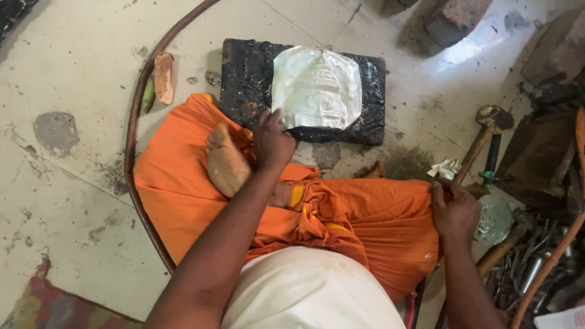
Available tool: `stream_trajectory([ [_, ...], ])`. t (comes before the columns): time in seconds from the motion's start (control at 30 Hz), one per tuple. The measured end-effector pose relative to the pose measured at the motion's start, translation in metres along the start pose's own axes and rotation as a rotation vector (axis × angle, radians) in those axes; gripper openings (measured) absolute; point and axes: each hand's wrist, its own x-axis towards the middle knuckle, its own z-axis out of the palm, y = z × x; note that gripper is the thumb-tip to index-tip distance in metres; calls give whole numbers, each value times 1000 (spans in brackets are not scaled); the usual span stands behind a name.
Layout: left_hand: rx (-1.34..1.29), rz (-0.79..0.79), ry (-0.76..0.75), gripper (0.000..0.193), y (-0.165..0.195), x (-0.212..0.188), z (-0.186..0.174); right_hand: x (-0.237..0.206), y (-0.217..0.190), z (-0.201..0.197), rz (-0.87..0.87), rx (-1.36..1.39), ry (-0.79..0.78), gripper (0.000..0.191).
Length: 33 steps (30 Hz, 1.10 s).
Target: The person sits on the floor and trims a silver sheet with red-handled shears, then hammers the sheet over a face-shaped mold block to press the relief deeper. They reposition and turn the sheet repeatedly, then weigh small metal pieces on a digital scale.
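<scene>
The left hand (pixel 272 143) pressed, fingers curled, on the embossed metal sheet (pixel 315 89) (relief's top pointing away) atop a black block (pixel 247 79); the right hand (pixel 454 210) gripped a hammer handle (pixel 472 158).

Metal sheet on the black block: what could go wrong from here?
1. The sheet overhangs the block's near edge; the left hand only touches its corner, so it could slip.
2. The right hand grips a hammer handle beside cluttered tools; lifting it might snag them.
3. The left hand sits close to the sheet's thin edge: possible cut.
</scene>
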Motion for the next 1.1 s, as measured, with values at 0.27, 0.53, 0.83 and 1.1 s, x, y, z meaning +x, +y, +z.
stream_trajectory([
  [0.27, 178, 365, 74, 90, 13, -13, -14, -2, -1, 3, -41, 7, 59, 25],
  [0.53, 427, 648, -168, 87, 42, -6, -25, -4, 1, 1, -60, 41, 70, 22],
  [0.83, 586, 683, -272, 54, 78, 23, -12, -6, 7, 4, -4, 66, 71, 24],
  [1.1, 621, 749, -205, 58, 69, 19, -9, 0, 19, 13, -112, 79, 111, 22],
])
